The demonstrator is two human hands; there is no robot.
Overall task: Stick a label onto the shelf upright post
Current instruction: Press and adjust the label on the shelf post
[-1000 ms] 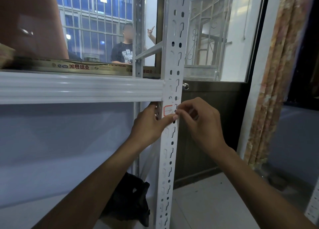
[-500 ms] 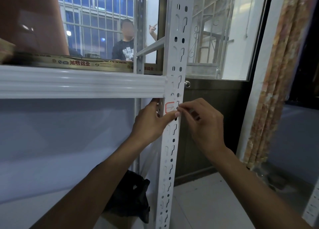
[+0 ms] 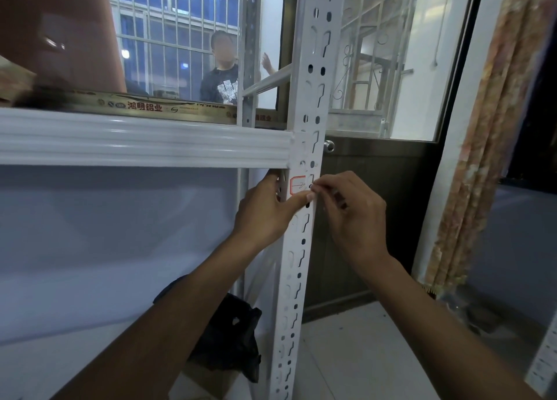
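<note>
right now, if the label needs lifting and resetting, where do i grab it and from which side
Pinch the label by its right edge, coming from the right. It lies flat on the front of the upright post, so only an edge offers a hold. The left hand wraps the post on the left, thumb below the label; the right hand pinches at that edge.

2 hands (image 3: 265,211) (image 3: 352,216), 1 label (image 3: 298,185), 1 upright post (image 3: 315,98)

Your left hand (image 3: 265,210) grips the post (image 3: 297,249), thumb pointing to 2 o'clock. Your right hand (image 3: 352,216), at its 3 o'clock, pinches the label (image 3: 297,185) by its edge.
</note>
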